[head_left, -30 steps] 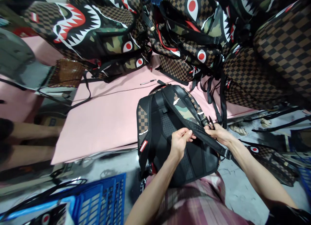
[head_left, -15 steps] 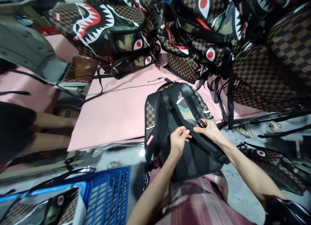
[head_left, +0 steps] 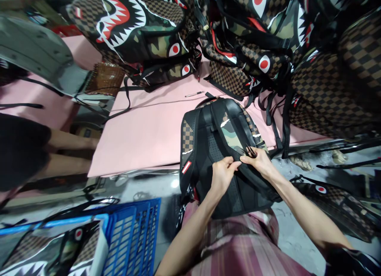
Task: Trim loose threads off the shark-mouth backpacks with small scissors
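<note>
A black backpack (head_left: 216, 149) with brown checks and camouflage patches leans upright between my lap and the table edge, its strap side towards me. My right hand (head_left: 258, 161) pinches the edge of its right shoulder strap (head_left: 233, 139). Two dark prongs of what look like thread snips (head_left: 250, 150) stick out from that same hand. My left hand (head_left: 224, 172) is closed at the strap, thumb and fingertips close to my right thumb. Whatever is between the left fingertips is too small to make out.
Pink-topped table (head_left: 143, 137) ahead carries a pen (head_left: 194, 94) and piled shark-print backpacks (head_left: 160, 41). A blue crate (head_left: 133, 232) stands at lower left beside a bin of bags. Another backpack (head_left: 330, 196) lies low on the right. A person's legs (head_left: 71, 149) show at left.
My left thumb has moved right, closer to my right thumb, and the left fingers have curled in more. My right hand keeps its pinch on the strap. The whole view has shifted slightly.
</note>
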Action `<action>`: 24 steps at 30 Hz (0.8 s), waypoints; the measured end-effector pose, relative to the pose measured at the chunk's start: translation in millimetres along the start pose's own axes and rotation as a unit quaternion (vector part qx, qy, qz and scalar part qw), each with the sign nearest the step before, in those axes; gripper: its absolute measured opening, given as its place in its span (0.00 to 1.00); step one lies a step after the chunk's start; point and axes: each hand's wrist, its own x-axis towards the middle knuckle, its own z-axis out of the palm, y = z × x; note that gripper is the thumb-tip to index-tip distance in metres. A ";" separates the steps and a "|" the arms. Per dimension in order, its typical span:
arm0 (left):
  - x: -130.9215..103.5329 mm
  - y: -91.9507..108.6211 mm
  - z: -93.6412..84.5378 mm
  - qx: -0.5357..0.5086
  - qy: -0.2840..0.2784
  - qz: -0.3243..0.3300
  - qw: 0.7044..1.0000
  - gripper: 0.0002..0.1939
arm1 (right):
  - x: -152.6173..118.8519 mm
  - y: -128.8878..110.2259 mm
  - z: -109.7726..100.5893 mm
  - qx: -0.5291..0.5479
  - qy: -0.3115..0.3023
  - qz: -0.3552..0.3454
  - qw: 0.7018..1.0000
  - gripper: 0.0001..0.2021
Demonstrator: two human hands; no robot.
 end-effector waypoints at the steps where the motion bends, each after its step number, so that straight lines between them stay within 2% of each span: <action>1: 2.6 1.5 -1.3 -0.035 -0.008 -0.026 0.999 0.09 | -0.7 0.4 0.2 0.018 -0.001 0.009 1.000 0.18; 4: 9.4 5.9 -6.3 -0.132 -0.034 -0.081 0.987 0.10 | -1.7 2.2 0.3 0.076 -0.002 0.030 0.997 0.20; 9: 10.6 9.4 -10.9 -0.202 -0.043 -0.102 0.973 0.11 | -0.2 6.1 0.5 0.108 -0.009 0.043 0.993 0.21; 24: 6.1 8.9 -11.9 -0.203 -0.037 -0.094 0.974 0.13 | 0.3 5.2 1.6 0.129 -0.006 0.071 0.989 0.22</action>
